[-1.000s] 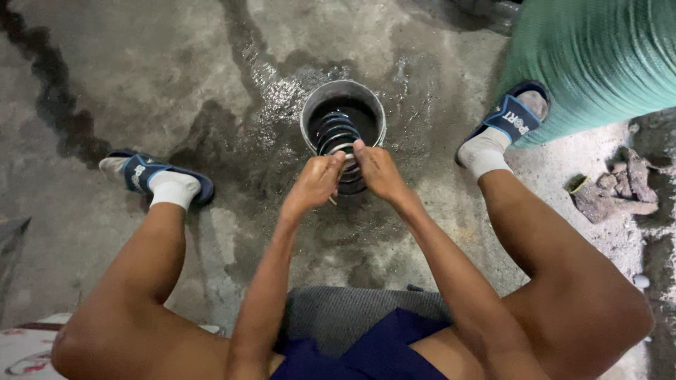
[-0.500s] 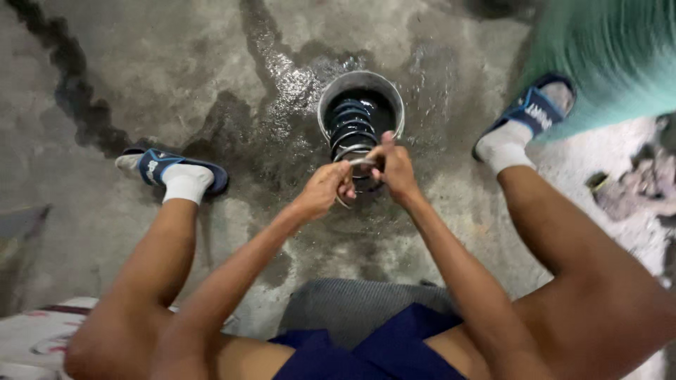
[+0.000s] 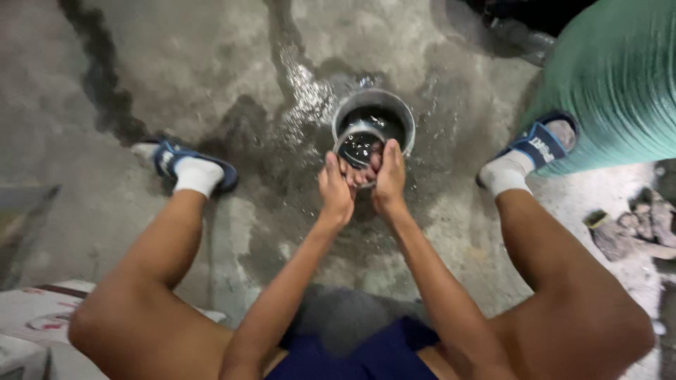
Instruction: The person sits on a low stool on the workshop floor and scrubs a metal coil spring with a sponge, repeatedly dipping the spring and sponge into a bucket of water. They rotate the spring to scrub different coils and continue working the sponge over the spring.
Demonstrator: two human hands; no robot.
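A: We start with the biggest thing, the concrete floor [image 3: 141, 84]. It is grey and rough, and around the middle it is wet and dark, with a dark streak running up toward the top left.

B: Yes, and at the top right we see a large teal ribbed container [image 3: 620, 77], standing just behind our right foot. Both feet wear white socks in blue slide sandals, the left sandal [image 3: 176, 165] well apart from the right sandal [image 3: 535, 144].

A: Between the feet we see the round metal bucket [image 3: 405, 119] on the wet floor. Inside it is dark, and there seems to be water in it.

B: In front of it, overlapping its near rim, we hold a small round metal bowl [image 3: 358, 144]. It is tilted a little and its inside is shiny and wet.

A: Our left hand [image 3: 335, 190] is curled around the bowl's left side, and our right hand [image 3: 389, 176] is curled around its right side. Both grip the bowl, and the fingers come near to each other under it. How exactly the fingertips lie, we cannot tell.

B: At the right edge we see also some grey rubble [image 3: 634, 225] on the floor.
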